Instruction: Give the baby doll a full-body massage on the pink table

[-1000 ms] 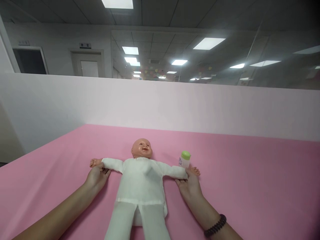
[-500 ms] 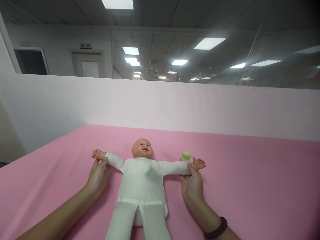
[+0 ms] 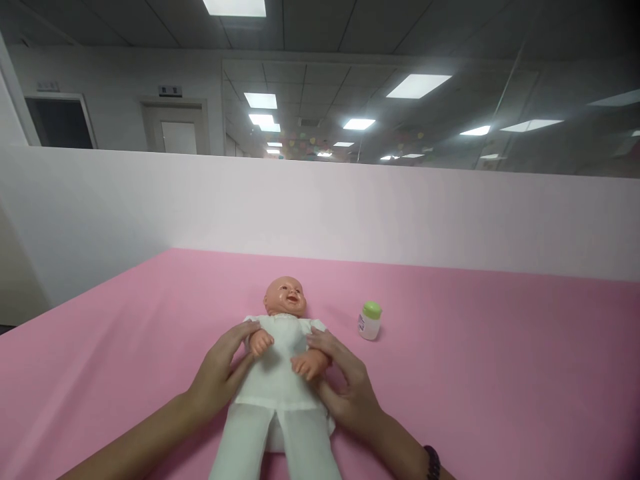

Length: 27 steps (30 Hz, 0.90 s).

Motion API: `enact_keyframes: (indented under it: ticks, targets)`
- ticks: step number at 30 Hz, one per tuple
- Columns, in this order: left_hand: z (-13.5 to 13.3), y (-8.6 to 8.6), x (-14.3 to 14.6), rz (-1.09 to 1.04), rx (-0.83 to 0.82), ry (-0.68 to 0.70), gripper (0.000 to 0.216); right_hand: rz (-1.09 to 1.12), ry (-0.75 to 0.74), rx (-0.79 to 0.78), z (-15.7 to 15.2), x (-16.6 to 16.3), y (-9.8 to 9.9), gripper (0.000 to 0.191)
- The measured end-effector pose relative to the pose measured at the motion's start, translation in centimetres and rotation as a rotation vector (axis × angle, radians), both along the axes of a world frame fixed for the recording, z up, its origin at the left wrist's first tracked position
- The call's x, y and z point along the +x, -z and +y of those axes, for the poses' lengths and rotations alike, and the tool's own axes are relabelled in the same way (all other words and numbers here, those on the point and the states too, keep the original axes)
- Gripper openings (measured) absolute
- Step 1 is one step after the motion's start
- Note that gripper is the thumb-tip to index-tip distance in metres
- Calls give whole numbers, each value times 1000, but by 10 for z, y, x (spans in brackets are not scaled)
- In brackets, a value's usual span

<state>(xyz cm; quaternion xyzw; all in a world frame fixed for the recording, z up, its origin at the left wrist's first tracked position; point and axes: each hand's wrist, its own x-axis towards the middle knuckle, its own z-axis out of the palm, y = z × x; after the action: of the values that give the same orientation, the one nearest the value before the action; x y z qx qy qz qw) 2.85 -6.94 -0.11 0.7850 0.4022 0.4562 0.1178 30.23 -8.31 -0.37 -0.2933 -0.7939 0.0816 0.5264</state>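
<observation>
A baby doll (image 3: 280,390) with a white cloth body lies on its back, head pointing away from me. Both of its arms are folded in over the chest. My left hand (image 3: 223,367) grips the doll's arm on the left side, thumb below and fingers above its small hand. On the other side my right hand (image 3: 345,380) is wrapped around the doll's other arm close to the wrist. The doll's lower legs run out of view at the bottom.
A small bottle (image 3: 370,321) with a green cap stands to the right of the doll. Pink cloth (image 3: 475,373) covers the table. A white partition (image 3: 320,207) rises along the far edge.
Both doll arms, stretched out sideways before, are now bent in across its chest. My hands moved inward with them, and the bottle now shows in full.
</observation>
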Motion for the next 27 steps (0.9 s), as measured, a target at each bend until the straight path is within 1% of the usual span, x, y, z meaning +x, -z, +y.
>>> enact_keyframes:
  ticks: [3, 6, 10, 13, 15, 16, 18, 20, 22, 24, 25, 27]
  targets:
    - [1, 2, -1, 144, 165, 12, 41, -168, -47, 37, -1, 1, -1, 57]
    - [2, 2, 0, 228, 256, 31, 44, -271, -54, 22, -1, 3, -7, 59]
    - [3, -1, 0, 286, 310, 57, 44, -363, -60, 15, -3, 6, -13, 60]
    - [4, -2, -2, 282, 286, 85, 46, -294, -52, 82, -3, 5, -10, 60]
    - [4, -2, -3, 211, 195, 85, 45, -136, 0, 99, -3, 2, -5, 57]
    - [5, -1, -3, 144, 124, 71, 43, -27, 39, 69, -3, 1, -2, 54]
    - [6, -2, -2, -54, -32, 27, 38, 244, 100, -52, -3, -2, -1, 43]
    - [9, -4, -1, -309, -159, -24, 35, 547, 150, -199, -1, -2, -4, 36]
    - [13, -6, -2, -565, -248, -84, 35, 818, 212, -322, 3, 0, -11, 40]
    - [18, -9, -4, -770, -344, -137, 36, 1026, 274, -421, 11, 6, -17, 49]
    - [20, -11, -6, -858, -397, -149, 36, 1110, 279, -455, 15, 10, -19, 51]
    - [26, -11, -11, -1021, -494, -160, 33, 1278, 273, -516, 25, 17, -21, 47]
